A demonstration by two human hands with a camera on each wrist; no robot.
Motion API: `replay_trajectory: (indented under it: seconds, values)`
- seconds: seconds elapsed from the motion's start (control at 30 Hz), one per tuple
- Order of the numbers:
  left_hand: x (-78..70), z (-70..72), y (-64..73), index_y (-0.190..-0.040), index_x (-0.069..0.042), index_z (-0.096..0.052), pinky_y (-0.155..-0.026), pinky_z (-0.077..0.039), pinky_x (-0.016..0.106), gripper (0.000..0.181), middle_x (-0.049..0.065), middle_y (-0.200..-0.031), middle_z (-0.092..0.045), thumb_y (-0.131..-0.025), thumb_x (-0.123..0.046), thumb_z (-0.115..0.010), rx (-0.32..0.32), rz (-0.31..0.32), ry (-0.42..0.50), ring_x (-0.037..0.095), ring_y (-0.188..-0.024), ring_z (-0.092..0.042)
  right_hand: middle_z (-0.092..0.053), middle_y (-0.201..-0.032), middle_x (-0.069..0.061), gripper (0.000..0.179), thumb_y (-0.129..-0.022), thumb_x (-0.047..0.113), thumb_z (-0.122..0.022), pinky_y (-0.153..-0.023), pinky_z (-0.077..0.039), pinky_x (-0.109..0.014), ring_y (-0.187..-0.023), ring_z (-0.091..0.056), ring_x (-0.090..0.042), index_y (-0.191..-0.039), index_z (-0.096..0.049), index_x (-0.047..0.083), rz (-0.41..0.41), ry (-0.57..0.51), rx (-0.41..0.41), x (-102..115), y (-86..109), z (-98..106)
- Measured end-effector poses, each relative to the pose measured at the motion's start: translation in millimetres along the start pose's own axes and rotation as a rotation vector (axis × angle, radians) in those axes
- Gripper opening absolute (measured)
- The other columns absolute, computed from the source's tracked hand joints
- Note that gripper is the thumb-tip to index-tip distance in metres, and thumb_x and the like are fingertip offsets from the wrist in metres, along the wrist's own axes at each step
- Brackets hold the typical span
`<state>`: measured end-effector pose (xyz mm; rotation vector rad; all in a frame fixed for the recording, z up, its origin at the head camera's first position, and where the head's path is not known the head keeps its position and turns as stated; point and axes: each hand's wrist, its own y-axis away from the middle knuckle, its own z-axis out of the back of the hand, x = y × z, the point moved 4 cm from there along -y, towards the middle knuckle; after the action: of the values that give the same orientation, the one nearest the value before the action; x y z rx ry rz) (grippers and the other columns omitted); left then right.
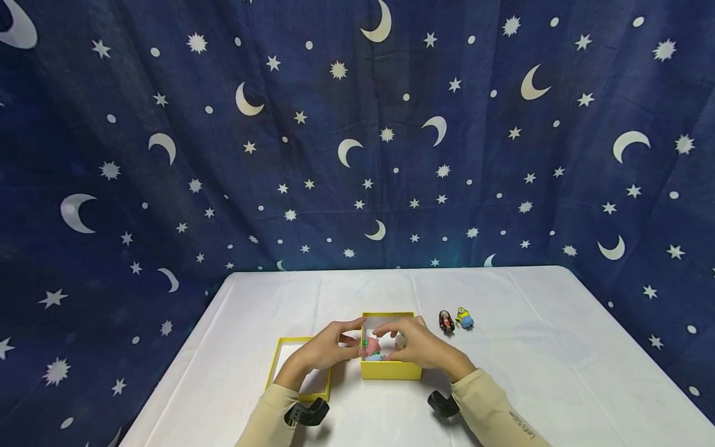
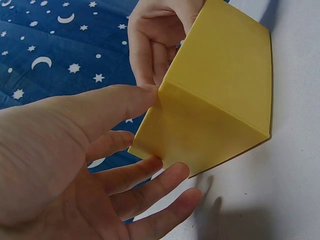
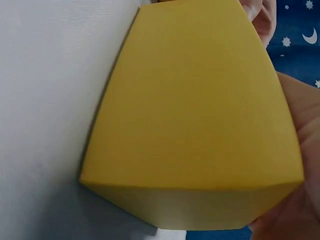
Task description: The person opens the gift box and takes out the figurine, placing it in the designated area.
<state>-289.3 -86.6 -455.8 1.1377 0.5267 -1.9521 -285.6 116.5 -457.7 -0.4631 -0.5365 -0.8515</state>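
Note:
A yellow open-topped box (image 1: pixel 391 370) stands on the white table, with a pink toy (image 1: pixel 372 346) and a light-blue piece (image 1: pixel 375 357) inside it. My left hand (image 1: pixel 329 346) is at the box's left side. In the left wrist view its thumb touches the rim near a corner, and its fingers (image 2: pixel 150 187) are spread along the wall. My right hand (image 1: pixel 419 343) reaches over the right wall into the box, thumb and fingers bent with a gap between them. Whether it grips anything is unclear; the right wrist view shows mostly the box wall (image 3: pixel 195 100).
A yellow-rimmed lid (image 1: pixel 314 396) with a white inside lies left of the box, partly under the left forearm. Behind and right of the box are a dark-haired figurine (image 1: pixel 445 321) in red and black and a yellow-and-blue figurine (image 1: pixel 464 318). A star-patterned curtain (image 1: pixel 357 155) hangs behind the table.

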Motion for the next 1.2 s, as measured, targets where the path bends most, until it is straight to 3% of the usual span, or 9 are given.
replay_trajectory:
  seconds: [0.27,0.5,0.83,1.2]
  values:
    - [0.3,1.7,0.5,-0.153,-0.001,-0.041,-0.1,-0.053,0.048,0.067,0.017,-0.16,-0.04,-0.095,-0.017,-0.071,0.004,0.016,-0.002,0.033,-0.122,-0.064,-0.079,-0.106,-0.001,0.046,-0.085,0.012,-0.081,-0.094,-0.029,-0.05,-0.088,-0.071,-0.014,-0.129,-0.068,0.011,-0.035,0.041,0.106,2.1,-4.9,-0.3]
    - [4.0,1.3,-0.1,-0.153,-0.003,-0.04,-0.096,-0.054,0.041,0.067,0.015,-0.161,-0.04,-0.095,-0.016,-0.07,0.004,0.022,0.01,0.031,-0.121,-0.063,-0.079,-0.093,0.005,0.04,-0.085,0.008,-0.08,-0.087,-0.029,-0.043,-0.087,-0.073,-0.009,-0.124,-0.072,0.013,-0.08,0.097,0.153,2.9,-7.5,-3.1]
    - [3.2,-1.4,-2.6,-0.153,-0.001,-0.04,-0.101,-0.053,0.045,0.068,0.015,-0.161,-0.04,-0.095,-0.019,-0.071,0.003,0.02,0.008,0.031,-0.121,-0.065,-0.079,-0.09,0.003,0.041,-0.081,0.0,-0.08,-0.084,-0.029,-0.04,-0.087,-0.072,-0.013,-0.12,-0.074,0.011,-0.107,0.144,0.168,6.0,-6.1,-1.6]
    - [2.4,-0.9,-1.9,-0.152,0.0,-0.041,-0.102,-0.052,0.047,0.066,0.015,-0.16,-0.041,-0.095,-0.016,-0.071,-0.003,0.011,0.013,0.032,-0.121,-0.064,-0.071,-0.072,0.013,0.045,-0.078,-0.007,-0.077,-0.084,-0.03,-0.039,-0.079,-0.065,-0.002,-0.118,-0.075,0.012,-0.07,0.161,0.158,4.8,-7.4,-1.3]
